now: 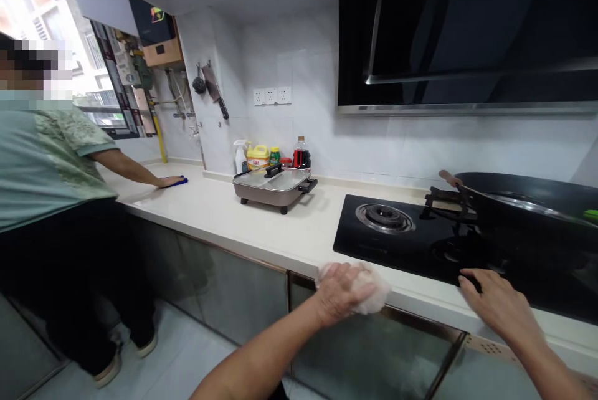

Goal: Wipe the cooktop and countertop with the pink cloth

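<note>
My left hand (343,294) is closed on a whitish cloth (377,291), pressed against the front edge of the counter just below the stove. Part of the cloth bulges out past my fingers. My right hand (499,306) rests at the front rim of the black glass stove (374,244), holding nothing, with its fingers loosely bent and the thumb apart. On the stove's left side a round burner (385,217) lies bare. A large dark wok (518,200) sits toward the right side, above my right hand.
A lidded electric pan (271,191) stands on the white counter (210,213), with bottles (258,156) behind it. To the left, a co-worker (56,151) presses a blue cloth (180,181) on the counter. A cleaver (215,85) hangs on the wall. A range hood (467,32) overhangs the stove.
</note>
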`<state>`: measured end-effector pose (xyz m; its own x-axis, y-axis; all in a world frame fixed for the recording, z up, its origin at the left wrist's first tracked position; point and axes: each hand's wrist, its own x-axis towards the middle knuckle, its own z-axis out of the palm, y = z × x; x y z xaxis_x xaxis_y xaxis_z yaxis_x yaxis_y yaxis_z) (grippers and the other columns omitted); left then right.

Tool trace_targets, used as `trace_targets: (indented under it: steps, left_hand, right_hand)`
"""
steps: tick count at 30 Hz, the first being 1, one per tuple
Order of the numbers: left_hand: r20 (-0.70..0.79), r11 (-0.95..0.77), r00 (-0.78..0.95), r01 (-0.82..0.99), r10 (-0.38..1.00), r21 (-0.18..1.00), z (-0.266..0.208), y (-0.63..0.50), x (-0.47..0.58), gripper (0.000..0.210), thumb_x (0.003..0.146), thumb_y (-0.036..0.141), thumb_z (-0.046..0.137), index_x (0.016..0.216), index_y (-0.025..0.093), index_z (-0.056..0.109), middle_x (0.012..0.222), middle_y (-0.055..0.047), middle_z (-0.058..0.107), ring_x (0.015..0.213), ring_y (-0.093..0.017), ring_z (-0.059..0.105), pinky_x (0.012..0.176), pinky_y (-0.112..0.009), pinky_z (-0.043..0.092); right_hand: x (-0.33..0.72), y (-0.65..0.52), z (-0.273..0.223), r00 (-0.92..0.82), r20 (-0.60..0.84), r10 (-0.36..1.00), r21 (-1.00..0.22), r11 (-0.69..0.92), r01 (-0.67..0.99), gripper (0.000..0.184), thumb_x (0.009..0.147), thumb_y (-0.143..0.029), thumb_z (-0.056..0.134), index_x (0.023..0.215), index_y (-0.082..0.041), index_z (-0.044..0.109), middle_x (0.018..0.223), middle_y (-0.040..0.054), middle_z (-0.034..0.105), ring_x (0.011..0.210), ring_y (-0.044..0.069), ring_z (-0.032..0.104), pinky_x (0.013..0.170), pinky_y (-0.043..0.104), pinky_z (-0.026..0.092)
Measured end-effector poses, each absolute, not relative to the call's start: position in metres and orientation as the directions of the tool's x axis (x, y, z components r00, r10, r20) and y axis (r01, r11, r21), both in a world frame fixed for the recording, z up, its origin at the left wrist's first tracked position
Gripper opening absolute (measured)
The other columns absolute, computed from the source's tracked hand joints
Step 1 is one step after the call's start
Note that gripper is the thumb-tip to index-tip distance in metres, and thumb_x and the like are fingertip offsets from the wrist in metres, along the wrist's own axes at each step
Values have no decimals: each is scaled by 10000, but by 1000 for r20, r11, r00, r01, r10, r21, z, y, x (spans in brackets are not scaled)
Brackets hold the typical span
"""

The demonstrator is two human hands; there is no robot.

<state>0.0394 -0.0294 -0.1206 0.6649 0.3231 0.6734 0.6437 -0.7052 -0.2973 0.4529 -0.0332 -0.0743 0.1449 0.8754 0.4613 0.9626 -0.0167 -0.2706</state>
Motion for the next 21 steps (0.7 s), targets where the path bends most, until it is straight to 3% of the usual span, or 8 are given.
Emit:
trace_targets:
  steps: [2, 7, 12, 15, 21]
  left_hand:
    - [647, -698, 675, 651, 353, -298, -116, -25, -16, 664, 797, 620, 729, 1398, 358, 620, 1525, -133, 541, 1293, -360, 529, 1069, -533, 419]
    - [633, -562, 582, 783, 510, -267, -104, -23, -137, 743, 711, 533, 836, 1382, 321, 596, 1484, -154, 576, 1322, -365, 525, 1128, -589, 383]
    - [542, -491, 527, 842, 654, -225, -87, -28, -191, 812, 659, 417, 875, 1404, 289, 579, 1490, -153, 570, 1385, -372, 490, 1202, -611, 293]
    - [527, -449, 488, 868, 696, -211, -82, -31, -209, 811, 672, 446, 864, 1414, 282, 581, 1506, -161, 572, 1424, -391, 464, 1214, -602, 241]
    - [590, -120, 224, 970, 776, -211, -68, -46, -258, 817, 672, 331, 844, 1428, 258, 545, 1510, -174, 576, 1457, -442, 409, 1176, -624, 238]
  right_hand:
    - [454, -33, -76, 150, 470, 870, -278, -15, 961, 589, 921, -578, 356, 1200, -218, 731, 1325, 145, 694, 1195, 384, 640, 988, 551, 500]
    - [455, -31, -77, 153, 464, 872, -276, -21, 961, 612, 911, -592, 344, 1188, -204, 727, 1299, 167, 700, 1210, 406, 636, 971, 566, 509]
    - [452, -32, -73, 160, 445, 881, -279, -34, 960, 629, 924, -586, 324, 1201, -192, 728, 1317, 171, 693, 1209, 403, 636, 980, 576, 505]
    - [451, -34, -72, 147, 448, 882, -261, -28, 965, 619, 934, -576, 325, 1208, -197, 731, 1317, 157, 696, 1216, 386, 637, 976, 545, 513]
    - [449, -34, -74, 136, 470, 872, -235, -24, 972, 630, 948, -568, 286, 1219, -193, 715, 1328, 139, 694, 1233, 365, 628, 993, 529, 498]
